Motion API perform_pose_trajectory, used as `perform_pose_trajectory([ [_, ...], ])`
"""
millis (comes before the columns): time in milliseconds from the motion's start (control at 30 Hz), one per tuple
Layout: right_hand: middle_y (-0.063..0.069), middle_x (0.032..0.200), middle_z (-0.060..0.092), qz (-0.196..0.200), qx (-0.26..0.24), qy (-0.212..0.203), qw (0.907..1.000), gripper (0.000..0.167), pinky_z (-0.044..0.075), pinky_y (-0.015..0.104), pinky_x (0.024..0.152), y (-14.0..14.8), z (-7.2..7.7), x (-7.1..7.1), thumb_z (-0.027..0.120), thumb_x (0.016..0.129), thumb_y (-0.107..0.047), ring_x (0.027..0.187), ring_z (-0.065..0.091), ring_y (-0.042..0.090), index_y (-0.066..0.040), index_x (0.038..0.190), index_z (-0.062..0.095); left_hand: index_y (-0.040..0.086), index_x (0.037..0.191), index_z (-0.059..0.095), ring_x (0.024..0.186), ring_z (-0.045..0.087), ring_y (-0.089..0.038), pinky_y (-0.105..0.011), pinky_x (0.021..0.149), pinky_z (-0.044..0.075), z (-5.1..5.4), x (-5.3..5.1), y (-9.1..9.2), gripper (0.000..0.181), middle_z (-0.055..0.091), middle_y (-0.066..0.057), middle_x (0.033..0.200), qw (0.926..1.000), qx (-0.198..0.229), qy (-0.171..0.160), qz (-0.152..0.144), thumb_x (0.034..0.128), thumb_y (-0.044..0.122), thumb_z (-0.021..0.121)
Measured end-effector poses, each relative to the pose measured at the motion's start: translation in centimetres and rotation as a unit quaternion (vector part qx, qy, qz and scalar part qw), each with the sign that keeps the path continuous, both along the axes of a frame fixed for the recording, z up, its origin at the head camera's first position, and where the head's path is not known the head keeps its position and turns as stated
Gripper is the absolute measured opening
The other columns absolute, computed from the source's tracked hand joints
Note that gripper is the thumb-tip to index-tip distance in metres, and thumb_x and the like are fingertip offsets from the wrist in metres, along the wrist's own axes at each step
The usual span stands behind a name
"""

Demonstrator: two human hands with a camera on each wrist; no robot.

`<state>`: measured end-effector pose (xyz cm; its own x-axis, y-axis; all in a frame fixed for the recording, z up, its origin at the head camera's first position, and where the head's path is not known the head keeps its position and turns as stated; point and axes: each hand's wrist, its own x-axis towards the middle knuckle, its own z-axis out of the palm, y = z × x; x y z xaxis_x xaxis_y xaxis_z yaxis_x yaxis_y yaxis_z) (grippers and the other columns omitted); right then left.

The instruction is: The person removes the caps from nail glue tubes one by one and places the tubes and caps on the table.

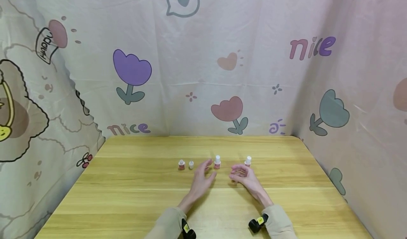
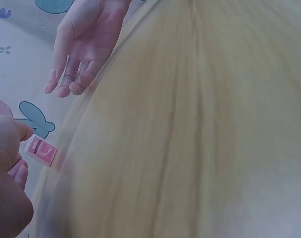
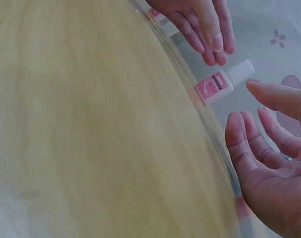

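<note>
Two small white bottles with pink labels and tall white caps stand upright on the table: a middle bottle [image 1: 217, 162] and a right bottle [image 1: 248, 161]. Farther left is a shorter, similar bottle [image 1: 181, 165], seemingly without its tall cap. A small white piece, probably a cap [image 1: 191, 165], stands beside it. My left hand [image 1: 201, 182] hovers between that piece and the middle bottle, fingers loosely bent and holding nothing. Just in front of the right bottle, partly hiding it, is my right hand [image 1: 247, 178]. Its fingers curve loosely around nothing in the right wrist view.
The wooden table [image 1: 127, 196] reaches back to a patterned cloth [image 1: 190, 73] that hangs behind it and along both sides. Black wrist cameras sit at both sleeves. All the bottles stand in the table's far half.
</note>
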<state>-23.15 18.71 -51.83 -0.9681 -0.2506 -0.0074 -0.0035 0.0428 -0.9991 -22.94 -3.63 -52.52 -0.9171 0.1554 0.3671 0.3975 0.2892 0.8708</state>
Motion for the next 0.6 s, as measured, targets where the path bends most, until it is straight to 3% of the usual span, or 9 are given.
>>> perform_pose_trajectory([
  [433,0.005,0.108,0.064,-0.008,-0.004,0.000,1.0000,0.054,0.056,0.021,0.074,0.6,0.1,0.0,0.072,0.090,-0.005,0.086,0.066,0.007,0.016,0.131,0.046,-0.004,0.145,0.043,0.133,0.053,-0.039,-0.051,0.111,0.045,-0.1,-0.5,1.3,0.059,0.053,-0.024,0.145,0.9983,0.015,-0.051,0.026,0.0932,0.010,0.068],
  [600,0.010,0.111,0.064,-0.010,-0.004,-0.002,0.9999,0.054,0.057,0.022,0.075,0.6,0.1,0.0,0.072,0.090,-0.005,0.087,0.066,0.007,0.016,0.132,0.045,-0.003,0.145,0.043,0.134,0.053,-0.039,-0.049,0.112,0.045,-0.1,-0.8,1.6,0.059,0.053,-0.024,0.145,0.9974,0.013,-0.063,0.032,0.0936,0.011,0.068],
])
